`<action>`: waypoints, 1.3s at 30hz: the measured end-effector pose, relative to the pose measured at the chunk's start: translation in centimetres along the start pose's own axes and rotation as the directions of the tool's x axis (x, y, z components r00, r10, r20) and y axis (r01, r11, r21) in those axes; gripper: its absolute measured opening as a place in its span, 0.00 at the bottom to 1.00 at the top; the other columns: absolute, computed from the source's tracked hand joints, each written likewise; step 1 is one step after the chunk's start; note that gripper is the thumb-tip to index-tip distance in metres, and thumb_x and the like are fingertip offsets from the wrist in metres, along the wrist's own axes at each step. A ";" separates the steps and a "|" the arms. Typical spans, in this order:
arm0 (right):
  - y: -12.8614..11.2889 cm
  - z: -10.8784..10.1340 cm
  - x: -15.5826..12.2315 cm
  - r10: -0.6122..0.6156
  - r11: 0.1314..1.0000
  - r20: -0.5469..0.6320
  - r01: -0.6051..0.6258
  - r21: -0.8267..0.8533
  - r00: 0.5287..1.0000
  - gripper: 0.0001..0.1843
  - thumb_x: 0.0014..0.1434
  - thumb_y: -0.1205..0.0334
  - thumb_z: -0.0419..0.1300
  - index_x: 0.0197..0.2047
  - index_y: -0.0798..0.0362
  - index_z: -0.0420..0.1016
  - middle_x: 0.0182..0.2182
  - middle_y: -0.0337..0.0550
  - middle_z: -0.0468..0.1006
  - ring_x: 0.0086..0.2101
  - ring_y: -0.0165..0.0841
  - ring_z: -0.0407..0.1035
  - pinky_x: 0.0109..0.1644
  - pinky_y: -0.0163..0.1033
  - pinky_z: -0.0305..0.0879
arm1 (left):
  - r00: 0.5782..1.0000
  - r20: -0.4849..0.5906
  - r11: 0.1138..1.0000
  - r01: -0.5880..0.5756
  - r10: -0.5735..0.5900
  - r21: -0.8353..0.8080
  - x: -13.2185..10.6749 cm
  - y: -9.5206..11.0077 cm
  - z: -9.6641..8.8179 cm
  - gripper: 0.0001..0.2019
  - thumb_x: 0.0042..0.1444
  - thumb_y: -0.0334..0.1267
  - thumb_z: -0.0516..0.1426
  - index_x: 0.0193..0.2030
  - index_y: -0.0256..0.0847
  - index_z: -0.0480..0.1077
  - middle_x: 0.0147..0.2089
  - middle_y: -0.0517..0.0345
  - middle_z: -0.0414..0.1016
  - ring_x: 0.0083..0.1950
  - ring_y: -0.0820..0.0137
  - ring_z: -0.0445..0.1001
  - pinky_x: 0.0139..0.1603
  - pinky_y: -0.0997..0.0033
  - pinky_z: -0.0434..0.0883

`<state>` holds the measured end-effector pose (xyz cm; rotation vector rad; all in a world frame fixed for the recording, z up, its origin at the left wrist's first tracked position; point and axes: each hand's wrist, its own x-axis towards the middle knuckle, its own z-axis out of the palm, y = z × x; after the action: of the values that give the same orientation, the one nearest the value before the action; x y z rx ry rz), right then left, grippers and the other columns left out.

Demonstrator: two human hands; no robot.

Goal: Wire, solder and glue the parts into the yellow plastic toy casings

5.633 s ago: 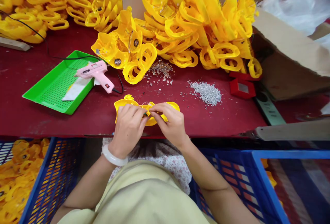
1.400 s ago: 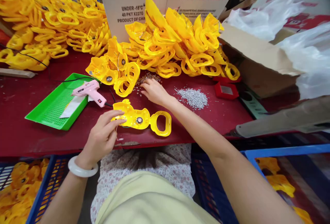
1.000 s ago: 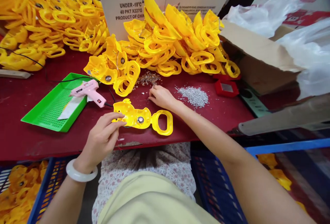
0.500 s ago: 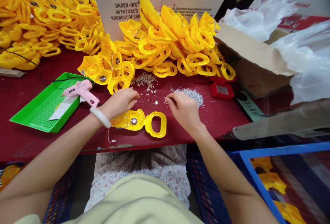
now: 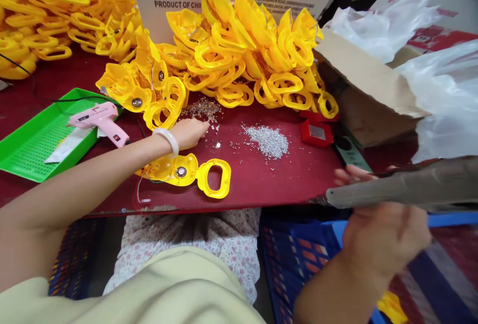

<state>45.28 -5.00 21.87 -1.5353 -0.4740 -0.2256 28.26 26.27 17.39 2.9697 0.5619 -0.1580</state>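
My left hand, with a white bangle on its wrist, rests on the red table, fingers pointing at a loose heap of clear rhinestones. Under that forearm lies a yellow plastic piece with a metal eyelet, an oval loop and a thin wire; the forearm hides part of it. At the right, my right hand is below the table edge. A long grey bar crosses it, with the fingers showing beyond the bar.
A silver bead pile lies mid-table. Heaps of yellow pieces stand behind it. A pink glue gun sits by a green tray. A cardboard flap, white plastic bags and a blue crate stand right.
My right hand has left the table top and moved right and down to the grey bar. My left hand has shifted toward the rhinestones, and the yellow piece stays on the table.
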 end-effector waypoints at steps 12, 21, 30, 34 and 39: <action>-4.4 4.9 -5.9 -0.106 0.874 0.500 -0.159 0.458 0.860 0.11 0.56 0.63 0.61 0.44 0.53 0.71 0.21 0.37 0.62 0.19 0.29 0.58 0.20 0.36 0.56 | 0.920 -0.287 0.266 -0.216 -0.266 -0.939 -16.9 9.4 1.2 0.08 0.64 0.31 0.53 0.42 0.38 0.74 0.32 0.60 0.75 0.29 0.81 0.72 0.29 0.84 0.69; -10.6 8.3 -10.0 -0.086 0.832 0.762 -0.375 0.410 0.642 0.09 0.63 0.55 0.61 0.41 0.47 0.64 0.17 0.34 0.55 0.17 0.26 0.56 0.20 0.35 0.59 | 0.927 0.270 -0.743 -0.013 -0.260 -0.669 -17.9 14.3 8.0 0.14 0.53 0.43 0.65 0.36 0.33 0.72 0.29 0.53 0.74 0.27 0.77 0.70 0.28 0.79 0.67; -9.4 8.4 -12.9 -0.114 0.731 0.702 -0.419 0.539 0.703 0.12 0.63 0.58 0.61 0.47 0.53 0.68 0.24 0.36 0.63 0.23 0.27 0.62 0.26 0.37 0.62 | 0.939 0.294 -0.864 -0.005 -0.177 -0.504 -18.5 13.8 8.5 0.09 0.50 0.38 0.67 0.36 0.37 0.78 0.30 0.54 0.72 0.31 0.78 0.70 0.35 0.80 0.67; -9.1 9.1 -13.0 -0.228 0.688 0.663 -0.364 0.628 0.714 0.10 0.62 0.61 0.59 0.46 0.55 0.67 0.22 0.35 0.59 0.21 0.26 0.59 0.23 0.35 0.57 | 0.951 0.259 -0.864 -0.018 -0.171 -0.504 -18.5 13.8 8.3 0.07 0.50 0.36 0.67 0.36 0.37 0.78 0.31 0.54 0.72 0.33 0.78 0.70 0.37 0.80 0.68; -8.7 9.2 -13.1 -0.229 0.679 0.667 -0.375 0.631 0.709 0.11 0.63 0.62 0.58 0.47 0.57 0.66 0.23 0.35 0.59 0.22 0.25 0.60 0.24 0.35 0.58 | 0.959 0.230 -0.879 -0.039 -0.167 -0.476 -18.1 14.1 8.3 0.07 0.50 0.37 0.67 0.36 0.37 0.79 0.30 0.54 0.69 0.32 0.79 0.68 0.36 0.79 0.65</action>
<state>28.48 1.72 23.80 -0.7500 -0.9707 0.6295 16.01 5.70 12.78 0.3238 0.4657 0.4297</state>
